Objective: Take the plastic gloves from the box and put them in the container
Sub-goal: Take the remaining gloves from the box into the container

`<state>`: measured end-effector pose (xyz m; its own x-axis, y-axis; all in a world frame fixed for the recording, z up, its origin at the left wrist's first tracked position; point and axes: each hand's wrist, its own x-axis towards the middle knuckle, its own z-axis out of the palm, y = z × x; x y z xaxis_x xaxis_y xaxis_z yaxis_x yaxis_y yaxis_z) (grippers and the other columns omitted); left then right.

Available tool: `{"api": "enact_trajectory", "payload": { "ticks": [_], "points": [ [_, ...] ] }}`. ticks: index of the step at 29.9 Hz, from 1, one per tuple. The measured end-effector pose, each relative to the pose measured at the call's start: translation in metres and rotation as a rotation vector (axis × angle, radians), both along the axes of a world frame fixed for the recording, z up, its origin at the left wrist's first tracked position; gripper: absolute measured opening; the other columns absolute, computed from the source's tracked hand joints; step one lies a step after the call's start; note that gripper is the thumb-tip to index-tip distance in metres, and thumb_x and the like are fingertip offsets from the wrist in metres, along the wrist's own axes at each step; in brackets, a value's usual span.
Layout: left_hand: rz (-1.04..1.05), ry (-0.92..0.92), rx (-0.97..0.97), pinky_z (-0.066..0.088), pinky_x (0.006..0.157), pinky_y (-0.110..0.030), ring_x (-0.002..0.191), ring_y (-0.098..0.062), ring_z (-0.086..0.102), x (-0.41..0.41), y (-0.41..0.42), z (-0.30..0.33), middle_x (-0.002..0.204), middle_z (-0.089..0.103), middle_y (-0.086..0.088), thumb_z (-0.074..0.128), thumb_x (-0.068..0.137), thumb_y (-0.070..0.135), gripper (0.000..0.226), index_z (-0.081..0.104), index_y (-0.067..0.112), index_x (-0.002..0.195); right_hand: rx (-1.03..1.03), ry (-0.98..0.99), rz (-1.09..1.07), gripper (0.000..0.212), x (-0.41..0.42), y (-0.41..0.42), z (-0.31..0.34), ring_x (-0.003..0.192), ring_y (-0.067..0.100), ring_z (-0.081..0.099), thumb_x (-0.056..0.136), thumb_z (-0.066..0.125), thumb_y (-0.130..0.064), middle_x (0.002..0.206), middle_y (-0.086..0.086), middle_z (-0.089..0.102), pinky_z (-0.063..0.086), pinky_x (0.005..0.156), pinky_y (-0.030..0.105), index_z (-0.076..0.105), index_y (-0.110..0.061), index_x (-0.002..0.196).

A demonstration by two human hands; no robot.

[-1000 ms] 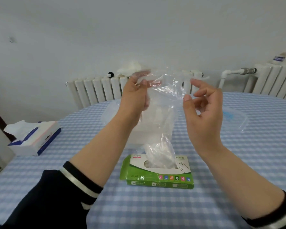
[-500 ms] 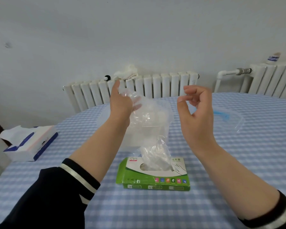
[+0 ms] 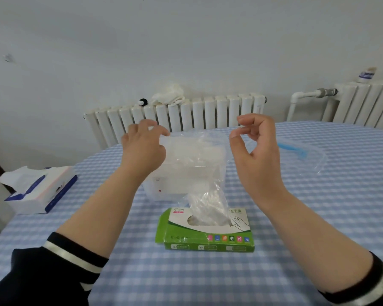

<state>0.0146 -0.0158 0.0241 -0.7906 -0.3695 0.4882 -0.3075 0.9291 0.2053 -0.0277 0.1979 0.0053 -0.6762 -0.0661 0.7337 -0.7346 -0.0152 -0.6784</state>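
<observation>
one glove [image 3: 199, 155] in left hand [image 3: 143, 149] grip, one box [image 3: 206, 230], right hand [image 3: 255, 151] loosely curled, empty.

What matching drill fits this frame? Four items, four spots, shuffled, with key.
Items:
1 glove box
2 tissue pack
3 clear container
4 lid with blue clip

Places:
A far right on the table
B nearest the camera, centre
C left edge of the table
D just behind the glove box

Pairs: 1-B, 2-C, 3-D, 4-A
</observation>
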Motion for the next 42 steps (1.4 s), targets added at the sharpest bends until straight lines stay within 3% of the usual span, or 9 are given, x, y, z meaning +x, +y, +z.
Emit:
{"api": "enact_trajectory", "payload": {
  "ticks": [7,13,16,21,24,29,34,37,42],
  "points": [
    [-0.157,-0.588,0.286,0.023,0.115,-0.037,0.137,-0.021,0.039,0.002,0.007,0.010,0.150,0.044,-0.001,0.016,0.102,0.053,0.061,0.050,0.020,0.140,0.219,-0.043,0.064,0.007,0.008,0.000,0.004,0.089,0.000,0.056,0.092,0.058,-0.016,0.093,-0.016,0.059,0.046,0.077,0.015,0.055,-0.022,0.096],
    [-0.250,0.168,0.049,0.037,0.095,-0.027,0.114,-0.018,0.055,0.011,0.019,-0.014,0.123,0.063,-0.002,0.030,0.106,0.022,0.036,0.061,0.015,0.123,1.165,-0.158,-0.038,0.035,0.009,0.007,0.007,0.087,0.008,0.057,0.089,0.051,-0.060,0.096,-0.013,0.061,0.047,0.076,0.030,0.058,-0.028,0.103],
    [-0.391,0.586,0.034,0.038,0.080,-0.012,0.091,-0.006,0.054,0.028,0.030,-0.037,0.097,0.064,-0.001,0.041,0.097,0.006,0.025,0.062,0.008,0.110,1.356,-0.235,-0.037,0.056,0.006,0.003,-0.003,0.099,0.015,0.058,0.083,0.058,-0.065,0.111,-0.007,0.062,0.048,0.082,0.034,0.054,-0.023,0.121],
    [-0.527,0.417,0.331,0.044,0.076,-0.011,0.088,0.002,0.057,0.049,0.052,-0.077,0.096,0.058,0.022,0.050,0.092,0.037,0.023,0.050,0.036,0.115,1.227,-0.230,0.051,0.027,0.002,-0.004,-0.014,0.085,0.012,0.056,0.083,0.069,-0.045,0.089,-0.012,0.058,0.043,0.069,0.028,0.055,-0.025,0.094],
    [-0.584,0.197,0.514,0.042,0.092,-0.011,0.111,0.006,0.053,0.051,0.060,-0.088,0.118,0.053,0.030,0.066,0.076,0.054,0.059,0.033,0.052,0.125,1.140,-0.148,0.095,0.018,0.003,-0.004,-0.011,0.077,0.008,0.054,0.087,0.065,-0.041,0.080,-0.012,0.058,0.039,0.063,0.024,0.060,-0.024,0.086],
    [-0.536,-0.046,0.577,0.038,0.088,-0.006,0.111,0.014,0.044,0.048,0.062,-0.101,0.123,0.038,0.037,0.081,0.074,0.036,0.098,0.011,0.053,0.139,0.949,-0.110,0.185,0.012,0.001,-0.002,-0.006,0.076,0.004,0.057,0.094,0.057,-0.031,0.079,-0.011,0.063,0.043,0.068,0.028,0.061,-0.025,0.084],
    [-0.486,-0.120,0.497,0.044,0.090,-0.027,0.109,-0.008,0.053,0.047,0.061,-0.102,0.120,0.050,0.017,0.077,0.079,0.039,0.085,0.024,0.033,0.145,0.517,-0.143,0.145,0.014,0.003,0.000,-0.001,0.071,0.005,0.061,0.099,0.050,-0.023,0.076,-0.007,0.066,0.048,0.070,0.024,0.052,-0.024,0.085],
    [-0.453,-0.201,0.441,0.041,0.090,-0.024,0.112,-0.011,0.053,0.047,0.061,-0.104,0.117,0.053,0.014,0.073,0.082,0.044,0.070,0.038,0.027,0.140,0.173,-0.184,0.168,0.012,0.006,0.003,0.008,0.065,-0.002,0.064,0.100,0.049,-0.015,0.069,-0.004,0.063,0.045,0.063,0.010,0.052,-0.014,0.088],
    [-0.454,-0.205,0.457,0.034,0.090,-0.018,0.121,-0.003,0.047,0.049,0.064,-0.096,0.120,0.046,0.025,0.062,0.076,0.069,0.071,0.046,0.033,0.135,-0.067,-0.211,0.117,0.013,-0.001,0.010,0.018,0.052,0.004,0.056,0.099,0.053,-0.016,0.053,-0.011,0.061,0.051,0.059,0.023,0.051,-0.020,0.087]
  ]
}}
